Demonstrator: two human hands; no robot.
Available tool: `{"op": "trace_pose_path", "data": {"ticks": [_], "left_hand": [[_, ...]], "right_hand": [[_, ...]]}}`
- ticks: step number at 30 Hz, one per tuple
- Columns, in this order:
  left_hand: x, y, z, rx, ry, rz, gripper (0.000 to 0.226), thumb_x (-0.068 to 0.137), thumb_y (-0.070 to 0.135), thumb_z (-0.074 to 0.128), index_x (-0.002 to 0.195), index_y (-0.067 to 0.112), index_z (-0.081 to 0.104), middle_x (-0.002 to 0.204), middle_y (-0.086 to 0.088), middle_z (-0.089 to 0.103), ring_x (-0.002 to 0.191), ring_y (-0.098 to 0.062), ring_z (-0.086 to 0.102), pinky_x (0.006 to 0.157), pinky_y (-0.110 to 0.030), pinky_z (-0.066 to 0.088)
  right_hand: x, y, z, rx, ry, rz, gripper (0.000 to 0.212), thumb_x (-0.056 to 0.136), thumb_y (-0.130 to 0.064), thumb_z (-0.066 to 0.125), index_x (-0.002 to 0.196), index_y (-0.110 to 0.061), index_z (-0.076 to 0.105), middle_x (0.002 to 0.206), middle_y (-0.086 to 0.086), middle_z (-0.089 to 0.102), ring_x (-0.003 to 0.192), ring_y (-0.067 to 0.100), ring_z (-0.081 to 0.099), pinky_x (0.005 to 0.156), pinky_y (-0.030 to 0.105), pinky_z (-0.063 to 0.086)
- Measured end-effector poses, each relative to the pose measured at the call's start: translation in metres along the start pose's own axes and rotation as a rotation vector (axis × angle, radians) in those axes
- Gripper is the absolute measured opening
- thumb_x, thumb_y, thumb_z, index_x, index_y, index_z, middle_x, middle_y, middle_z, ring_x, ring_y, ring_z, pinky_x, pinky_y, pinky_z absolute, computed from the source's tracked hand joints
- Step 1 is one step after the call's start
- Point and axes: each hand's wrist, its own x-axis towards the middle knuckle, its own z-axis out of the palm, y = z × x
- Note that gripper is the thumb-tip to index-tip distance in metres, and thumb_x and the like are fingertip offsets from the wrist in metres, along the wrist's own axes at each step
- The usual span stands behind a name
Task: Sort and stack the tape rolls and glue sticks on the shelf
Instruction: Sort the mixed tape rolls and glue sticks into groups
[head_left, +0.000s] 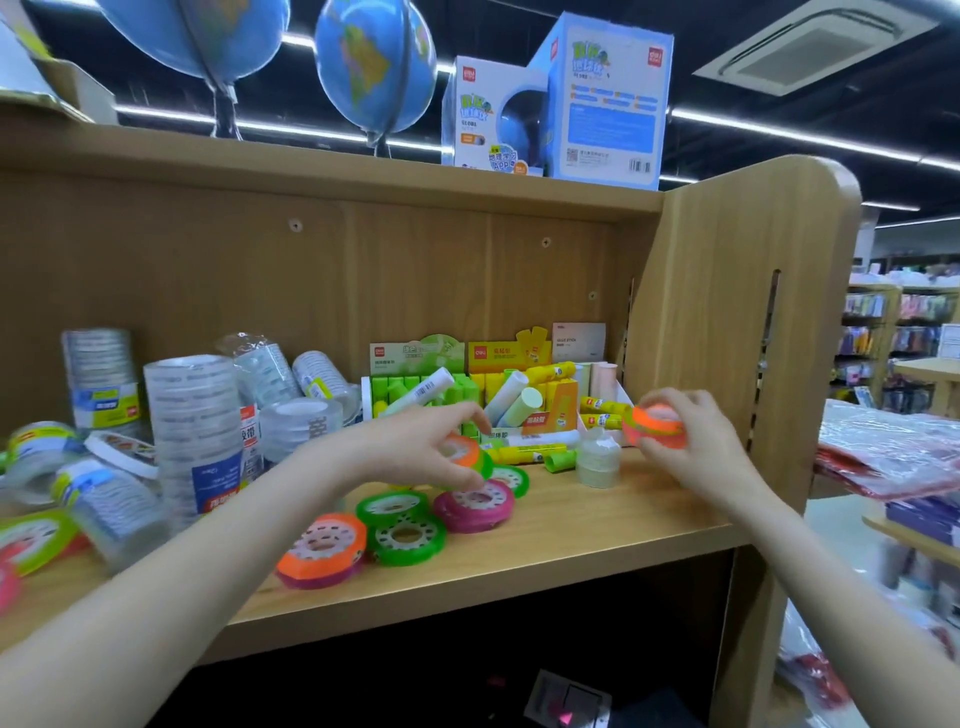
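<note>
Several small coloured tape rolls lie on the wooden shelf (597, 525): an orange one on a pink one (323, 548), two green ones (410, 535), a pink one (475, 506). My left hand (431, 449) pinches an orange and green tape roll (467, 454) just above them. My right hand (691, 441) holds a small stack of orange tape rolls (655, 423) up at the right. Glue sticks fill display boxes (524, 395) at the back; a yellow glue stick (524, 456) lies loose in front.
Wrapped stacks of clear tape (195, 415) crowd the left half of the shelf, some tipped over. A pale tape stack (598, 460) stands near the glue boxes. The shelf's side panel (727, 338) rises at the right. Globes and boxes stand on top.
</note>
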Motion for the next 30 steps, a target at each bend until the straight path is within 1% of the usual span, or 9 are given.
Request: {"op": "trace_pose_path", "data": {"ticks": [3,4,7,12,14,19,24,27,30], "left_hand": [[-0.003,0.002,0.004,0.026,-0.056,-0.010,0.048,0.084,0.040,0.064,0.127,0.033,0.044,0.136,0.007,0.043,0.124,-0.011,0.043,0.104,-0.033,0.037],[-0.003,0.003,0.006,0.049,-0.075,-0.019,0.049,0.085,0.042,0.063,0.129,0.032,0.043,0.139,0.005,0.041,0.125,-0.012,0.043,0.104,-0.032,0.036],[-0.004,0.005,0.018,0.067,-0.109,-0.055,0.057,0.083,0.048,0.062,0.133,0.029,0.041,0.147,-0.005,0.034,0.130,-0.015,0.041,0.107,-0.031,0.034],[-0.006,0.004,0.033,0.152,0.064,-0.024,0.058,0.080,0.046,0.067,0.127,0.023,0.044,0.131,-0.011,0.048,0.127,-0.023,0.041,0.096,-0.033,0.041],[-0.008,0.002,0.031,0.139,0.083,-0.009,0.052,0.079,0.044,0.069,0.122,0.022,0.047,0.119,-0.007,0.054,0.117,-0.021,0.049,0.090,-0.035,0.044],[-0.012,-0.005,0.029,0.052,0.115,0.025,0.041,0.076,0.039,0.071,0.109,0.027,0.050,0.111,-0.003,0.054,0.108,-0.020,0.050,0.091,-0.038,0.045],[-0.020,-0.005,0.016,-0.021,0.330,0.091,0.040,0.074,0.036,0.073,0.106,0.028,0.050,0.112,-0.001,0.053,0.106,-0.016,0.049,0.094,-0.037,0.043],[-0.030,-0.002,0.003,-0.005,0.431,0.100,0.039,0.074,0.034,0.074,0.101,0.032,0.046,0.110,-0.003,0.053,0.102,-0.016,0.049,0.090,-0.031,0.041],[-0.047,-0.001,-0.006,-0.007,0.423,0.089,0.039,0.074,0.034,0.074,0.103,0.029,0.048,0.109,-0.005,0.055,0.103,-0.019,0.051,0.092,-0.035,0.042]], "right_hand": [[-0.001,-0.038,-0.003,0.169,0.040,-0.148,0.031,0.078,-0.018,0.072,0.104,-0.028,0.059,0.106,0.002,0.047,0.094,0.014,0.050,0.074,0.009,0.038],[0.000,-0.048,0.001,0.184,-0.025,-0.184,0.031,0.079,-0.018,0.072,0.106,-0.025,0.060,0.107,0.000,0.048,0.095,0.012,0.049,0.076,0.008,0.039],[0.004,-0.069,0.028,0.169,-0.248,-0.269,0.030,0.079,-0.025,0.072,0.106,-0.027,0.060,0.107,0.000,0.054,0.101,0.014,0.050,0.087,0.024,0.044],[0.003,-0.073,0.070,0.219,-0.418,-0.300,0.029,0.085,-0.023,0.066,0.112,-0.027,0.057,0.115,0.002,0.054,0.109,0.014,0.050,0.086,0.015,0.035],[0.003,-0.072,0.072,0.251,-0.464,-0.291,0.029,0.087,-0.023,0.063,0.112,-0.032,0.052,0.119,0.001,0.051,0.111,0.013,0.049,0.088,0.016,0.034],[0.001,-0.065,0.070,0.325,-0.620,-0.258,0.042,0.085,-0.019,0.066,0.116,-0.041,0.048,0.127,-0.006,0.042,0.119,0.007,0.046,0.100,0.023,0.042],[0.002,-0.069,0.076,0.335,-0.551,-0.234,0.052,0.077,-0.021,0.075,0.107,-0.051,0.044,0.124,-0.009,0.042,0.118,0.010,0.046,0.102,0.032,0.043],[0.002,-0.076,0.078,0.293,-0.476,-0.243,0.052,0.074,-0.020,0.077,0.096,-0.052,0.043,0.117,-0.006,0.044,0.112,0.012,0.048,0.100,0.030,0.042],[0.001,-0.079,0.079,0.282,-0.467,-0.211,0.048,0.073,-0.018,0.077,0.099,-0.047,0.048,0.116,-0.003,0.046,0.108,0.012,0.048,0.094,0.024,0.041]]}}
